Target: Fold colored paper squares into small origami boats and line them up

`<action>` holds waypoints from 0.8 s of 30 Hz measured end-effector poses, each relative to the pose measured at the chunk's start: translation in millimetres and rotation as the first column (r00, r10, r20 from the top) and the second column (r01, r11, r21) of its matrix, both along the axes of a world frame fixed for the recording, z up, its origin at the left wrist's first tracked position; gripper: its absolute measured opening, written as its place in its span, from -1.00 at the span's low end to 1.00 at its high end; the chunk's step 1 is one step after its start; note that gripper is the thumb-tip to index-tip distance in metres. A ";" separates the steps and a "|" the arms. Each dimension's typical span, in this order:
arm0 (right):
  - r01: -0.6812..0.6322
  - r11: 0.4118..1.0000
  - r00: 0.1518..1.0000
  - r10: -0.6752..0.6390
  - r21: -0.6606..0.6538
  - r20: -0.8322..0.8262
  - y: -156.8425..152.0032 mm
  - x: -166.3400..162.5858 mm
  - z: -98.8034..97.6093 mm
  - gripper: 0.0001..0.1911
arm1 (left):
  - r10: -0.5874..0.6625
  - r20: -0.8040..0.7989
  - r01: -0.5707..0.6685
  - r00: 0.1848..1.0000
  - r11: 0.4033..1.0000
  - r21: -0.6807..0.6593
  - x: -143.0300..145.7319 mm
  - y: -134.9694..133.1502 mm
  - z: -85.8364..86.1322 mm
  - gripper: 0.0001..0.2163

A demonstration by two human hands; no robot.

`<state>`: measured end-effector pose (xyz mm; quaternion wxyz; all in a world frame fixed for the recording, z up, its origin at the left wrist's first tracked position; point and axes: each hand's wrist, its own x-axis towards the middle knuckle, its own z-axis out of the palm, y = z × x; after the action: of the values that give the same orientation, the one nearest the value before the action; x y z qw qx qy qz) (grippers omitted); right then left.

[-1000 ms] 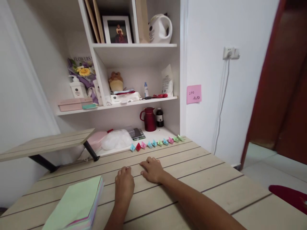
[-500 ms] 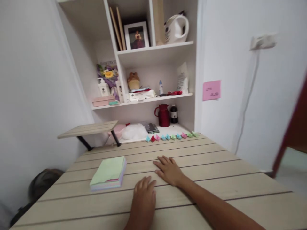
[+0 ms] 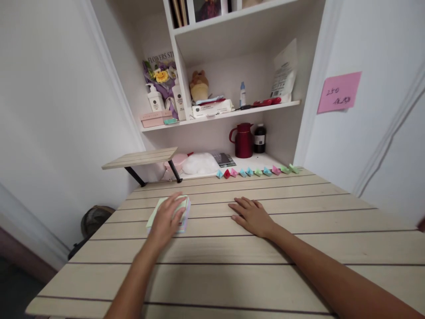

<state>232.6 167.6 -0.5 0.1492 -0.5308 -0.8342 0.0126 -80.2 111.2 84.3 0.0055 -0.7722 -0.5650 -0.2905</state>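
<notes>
My left hand [image 3: 168, 218] is over the stack of coloured paper [image 3: 154, 217], whose top sheet is pale green. Its fingers are apart and cover the right part of the stack; whether they touch the paper I cannot tell. My right hand [image 3: 251, 216] lies flat on the wooden slatted table [image 3: 219, 283] with its fingers spread and nothing in them. Beyond both hands, along the table's back edge, stands a row of small folded paper pieces [image 3: 258, 172] in blue, red, pink and green.
A small raised wooden shelf [image 3: 142, 157] on black legs stands at the back left. Behind the table, a white shelf unit [image 3: 239, 31] holds a red jug [image 3: 244, 141], a dark bottle [image 3: 260, 138] and a white box [image 3: 212, 108]. A pink note [image 3: 339, 92] hangs on the right wall.
My left hand has moved left and forward from the bare table to above the paper stack. My right hand stays flat on the table. The view has shifted downward and left.
</notes>
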 end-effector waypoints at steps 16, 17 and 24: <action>0.005 1.000 1.000 -0.005 -0.014 -0.005 0.5 1.1 0.4 -0.45 | -0.041 0.042 0.057 0.998 0.832 -0.552 -52.5 49.8 4.5 -0.35; 0.004 1.000 1.000 -0.004 -0.017 -0.007 0.0 1.0 1.0 -0.45 | -0.035 0.055 0.060 0.998 0.826 -0.560 -52.3 49.4 6.0 -0.33; 0.003 1.000 1.000 -0.003 -0.016 -0.007 -0.1 1.6 1.1 -0.45 | -0.009 0.182 0.113 0.983 0.812 -0.573 -55.1 47.4 4.1 -0.39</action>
<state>234.2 167.4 0.6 0.1478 -0.5331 -0.8327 0.0212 -135.4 158.6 88.3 -0.2881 -0.7272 -0.5997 -0.1690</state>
